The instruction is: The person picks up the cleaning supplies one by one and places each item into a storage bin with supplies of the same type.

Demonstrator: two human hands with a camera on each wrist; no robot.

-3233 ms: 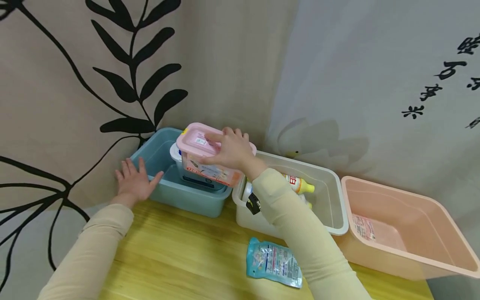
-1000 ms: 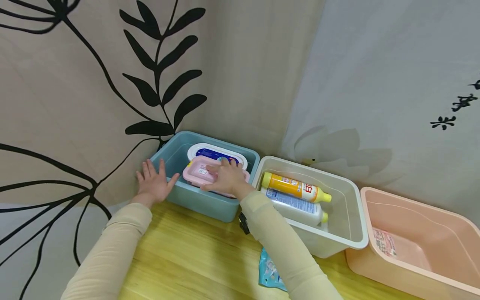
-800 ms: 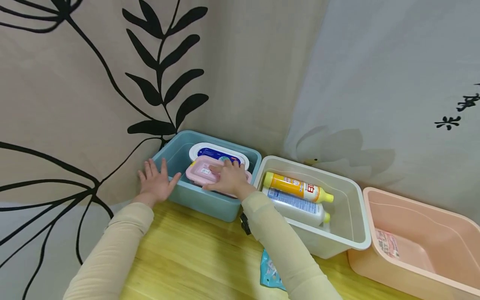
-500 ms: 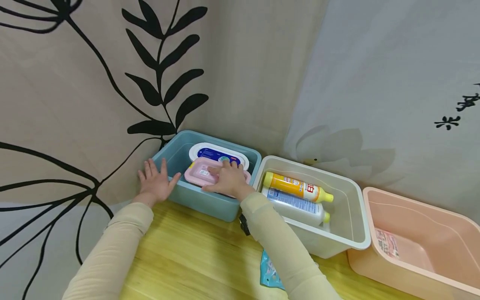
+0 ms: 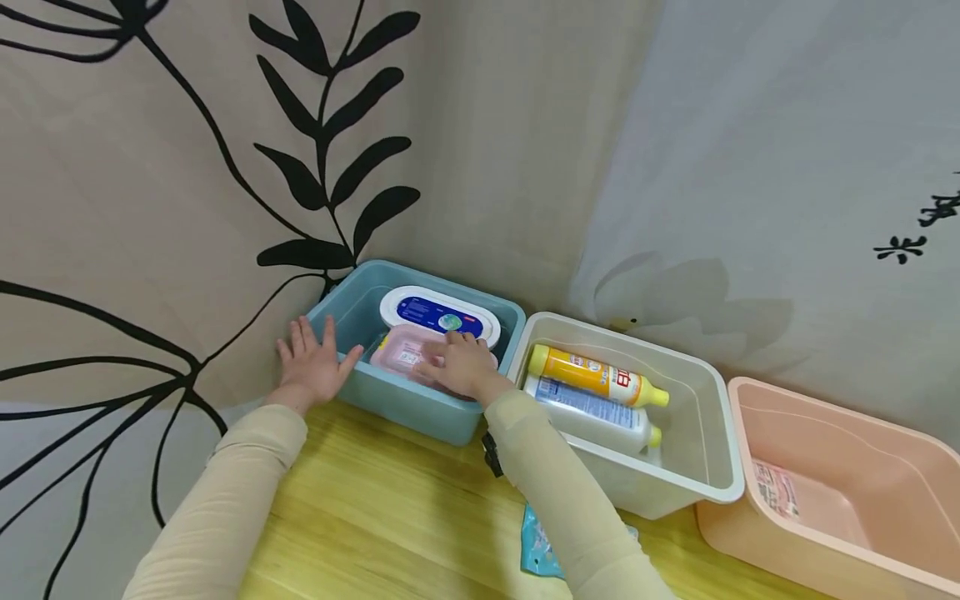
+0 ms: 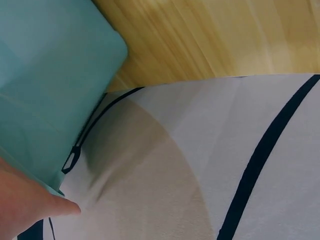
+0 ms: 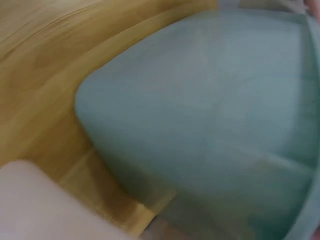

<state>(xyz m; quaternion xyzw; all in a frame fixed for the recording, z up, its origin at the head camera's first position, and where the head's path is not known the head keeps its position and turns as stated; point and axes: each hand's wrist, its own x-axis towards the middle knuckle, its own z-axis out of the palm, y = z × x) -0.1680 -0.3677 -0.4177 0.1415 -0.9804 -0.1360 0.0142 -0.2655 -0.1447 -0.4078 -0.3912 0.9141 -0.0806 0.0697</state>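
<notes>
My right hand [image 5: 461, 367] reaches into the blue bin [image 5: 405, 408], fingers and thumb spanning a pink-lidded plastic tub [image 5: 401, 346]. Behind that tub, also inside, lies a white tub [image 5: 438, 312] with a dark blue label on its lid. My left hand [image 5: 311, 367] rests with spread fingers on the bin's left rim. In the left wrist view, part of this hand [image 6: 30, 205] shows at the edge of the blue bin [image 6: 55, 85]. The right wrist view is blurred and shows mostly the blue bin's outer wall [image 7: 190, 110].
A white bin [image 5: 697, 433] beside the blue one holds a yellow bottle [image 5: 592, 372] and a white bottle [image 5: 592, 414]. Farther right stands a peach bin [image 5: 840, 400] with a pink label inside. A teal pouch [image 5: 540, 542] lies on the wooden table [image 5: 375, 500], partly under the right forearm.
My right hand has carried the pink-lidded tub from above the right side of the blue bin down into it. Over the last half second, both sink a little lower. The left hand stays on the rim.
</notes>
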